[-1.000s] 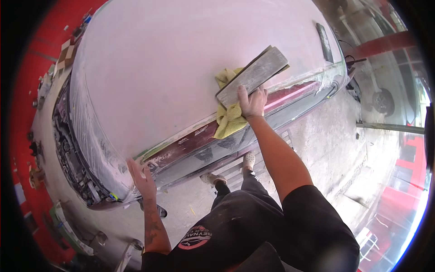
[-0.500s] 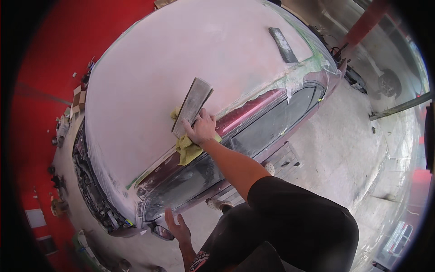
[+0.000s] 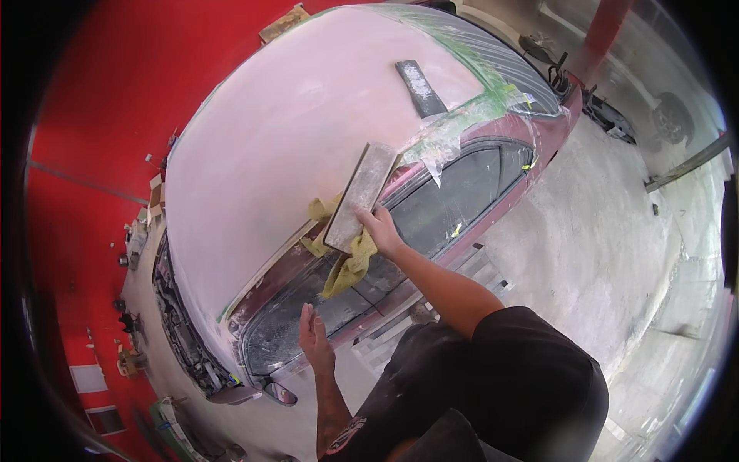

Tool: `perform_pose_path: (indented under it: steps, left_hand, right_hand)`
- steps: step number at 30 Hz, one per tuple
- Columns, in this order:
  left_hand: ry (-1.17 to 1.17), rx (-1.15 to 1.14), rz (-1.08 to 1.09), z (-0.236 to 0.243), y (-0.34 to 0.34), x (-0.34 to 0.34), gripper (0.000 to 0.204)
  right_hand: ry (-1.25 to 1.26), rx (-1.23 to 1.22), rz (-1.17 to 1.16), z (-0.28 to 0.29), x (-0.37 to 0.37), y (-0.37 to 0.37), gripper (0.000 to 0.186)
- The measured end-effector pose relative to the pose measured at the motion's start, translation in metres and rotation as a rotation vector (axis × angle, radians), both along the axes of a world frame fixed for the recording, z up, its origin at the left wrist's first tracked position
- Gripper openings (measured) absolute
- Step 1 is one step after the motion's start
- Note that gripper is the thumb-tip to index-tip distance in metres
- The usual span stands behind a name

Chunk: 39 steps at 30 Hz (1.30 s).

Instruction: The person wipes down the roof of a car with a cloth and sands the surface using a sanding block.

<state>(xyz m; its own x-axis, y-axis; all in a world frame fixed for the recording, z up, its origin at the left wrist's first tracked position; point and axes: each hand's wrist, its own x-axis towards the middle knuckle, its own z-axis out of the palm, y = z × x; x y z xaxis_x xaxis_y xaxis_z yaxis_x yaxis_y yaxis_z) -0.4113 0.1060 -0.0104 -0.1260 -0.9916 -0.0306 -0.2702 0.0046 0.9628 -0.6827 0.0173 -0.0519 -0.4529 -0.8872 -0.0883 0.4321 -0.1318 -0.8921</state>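
Note:
My right hand (image 3: 379, 227) grips a long, flat, dust-coated sanding block (image 3: 360, 189), with a yellow cloth (image 3: 346, 269) bunched beneath it and hanging over the roof edge. The block is tilted diagonally along the side of the pale, primed car roof (image 3: 285, 131). My left hand (image 3: 315, 335) is open, fingers pointing upward, lower down beside the dusty side window (image 3: 277, 331), holding nothing. A second long, dark block (image 3: 419, 88) with white dust lies on the roof toward the far right corner, near green masking tape (image 3: 477, 77).
A wing mirror (image 3: 279, 393) juts from the car below my left side. The exposed engine bay (image 3: 181, 316) is at left, with boxes and parts on the floor beyond. A low step platform (image 3: 477, 273) stands beside the car. A metal bar (image 3: 685, 162) and a wheel (image 3: 672, 115) are at right.
My view has shifted along the car, showing more of the taped rear window. The block in my right hand has turned steeper, and my left hand has come away from the car's corner.

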Motion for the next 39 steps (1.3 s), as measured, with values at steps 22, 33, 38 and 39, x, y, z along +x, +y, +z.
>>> perform_pose_path:
  steps: [22, 33, 38, 39]
  left_hand:
    - [0.592, 0.668, -0.35, -0.039, -0.174, -0.433, 0.075]
    - [0.878, 0.656, 0.038, -0.061, -0.192, -0.507, 0.064]
    - [1.069, 0.419, 0.194, -0.037, -0.233, -0.457, 0.064]
    - [1.091, 0.372, 0.215, -0.033, -0.242, -0.438, 0.064]
  right_hand:
    - [-0.711, 0.725, -1.333, -0.125, -0.161, 0.588, 0.073]
    - [-0.709, 0.247, -1.007, -0.125, -0.362, 0.602, 0.073]
    - [-0.332, 0.531, -1.032, -0.084, -0.451, 0.495, 0.08]
    - [-0.321, 0.531, -1.014, -0.075, -0.458, 0.474, 0.08]
